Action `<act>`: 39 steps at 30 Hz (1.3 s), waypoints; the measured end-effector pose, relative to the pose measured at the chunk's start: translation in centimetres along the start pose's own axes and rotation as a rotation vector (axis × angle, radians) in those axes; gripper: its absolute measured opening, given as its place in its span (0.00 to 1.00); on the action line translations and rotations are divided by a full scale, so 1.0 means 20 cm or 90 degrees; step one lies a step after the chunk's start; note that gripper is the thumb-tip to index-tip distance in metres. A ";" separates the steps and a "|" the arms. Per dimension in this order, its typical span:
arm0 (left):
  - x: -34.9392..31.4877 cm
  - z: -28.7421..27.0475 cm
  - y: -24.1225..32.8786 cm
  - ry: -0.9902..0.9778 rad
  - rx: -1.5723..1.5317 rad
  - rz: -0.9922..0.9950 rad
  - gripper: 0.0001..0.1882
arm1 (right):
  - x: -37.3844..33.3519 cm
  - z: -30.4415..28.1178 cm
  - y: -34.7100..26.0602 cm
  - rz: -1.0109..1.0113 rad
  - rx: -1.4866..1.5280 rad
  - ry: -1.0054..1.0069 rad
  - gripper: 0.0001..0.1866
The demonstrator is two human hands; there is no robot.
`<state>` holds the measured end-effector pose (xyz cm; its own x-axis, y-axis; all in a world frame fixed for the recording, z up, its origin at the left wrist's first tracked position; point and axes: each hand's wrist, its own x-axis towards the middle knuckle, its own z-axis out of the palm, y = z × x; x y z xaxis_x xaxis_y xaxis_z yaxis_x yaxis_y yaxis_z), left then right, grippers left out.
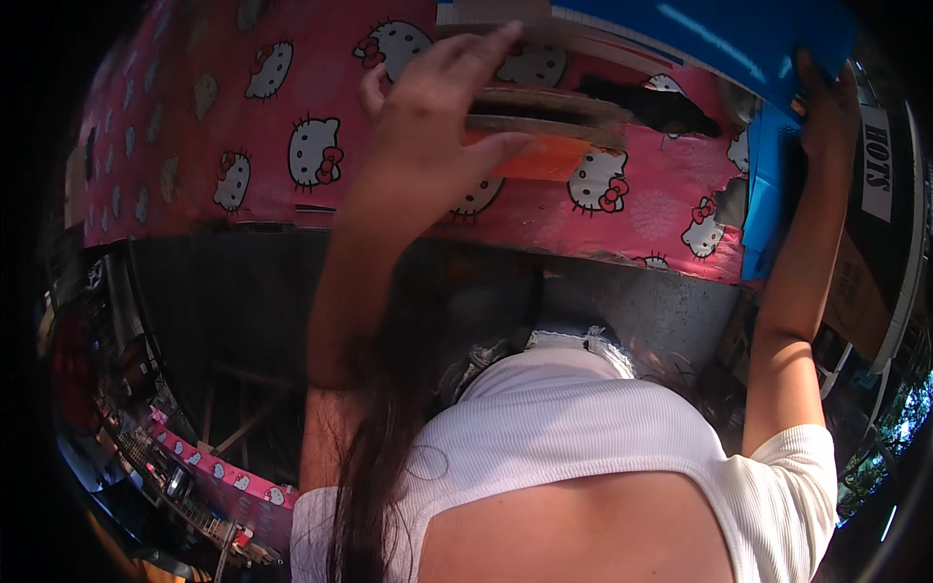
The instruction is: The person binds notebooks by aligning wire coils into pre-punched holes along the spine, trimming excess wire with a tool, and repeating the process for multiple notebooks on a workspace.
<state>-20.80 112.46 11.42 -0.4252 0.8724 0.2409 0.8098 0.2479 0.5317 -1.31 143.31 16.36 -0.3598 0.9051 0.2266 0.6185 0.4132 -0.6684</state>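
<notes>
- Keeping the blue sheet (719,44) flat helps – press softly so it won't bend.
- Right hand (826,107) is at its right end (I can't tell how tight the grip is).
- Left hand (423,112) has its grip spread wide, nothing clearly held, by brown cardboard (564,103).
- Sheet: worktop's (651,219) far right – long edge slanting down rightward.

On the left, the pink counter (326,87) has wide room for a hand to slide over. In the middle, the left hand (428,112) and a brown and orange stack (583,131) block the way. A black thing (666,107) lies just right of the stack. A blue sheet (671,34) and the right hand (828,107) block the far right. A strip by the near edge leaves room.
</notes>
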 end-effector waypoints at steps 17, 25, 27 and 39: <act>0.03 -0.44 0.02 0.252 -0.513 0.046 0.18 | -0.63 0.29 0.01 -0.234 0.598 -0.248 0.29; -0.10 -0.38 0.00 0.267 -0.481 -0.049 0.09 | -0.68 0.32 -0.05 -0.460 0.396 -0.089 0.13; -0.10 -0.42 0.01 0.219 -0.406 0.091 0.10 | -0.69 0.32 -0.03 -0.430 0.454 -0.136 0.14; -0.27 0.16 -0.43 0.341 -0.227 -0.034 0.37 | -0.86 0.50 0.16 -0.336 0.520 -0.224 0.36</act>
<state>-24.21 106.93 2.83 -0.6785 0.5092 0.5295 0.6372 0.0495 0.7691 -0.14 127.95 3.23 -0.7126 0.4941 0.4981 -0.2922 0.4364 -0.8510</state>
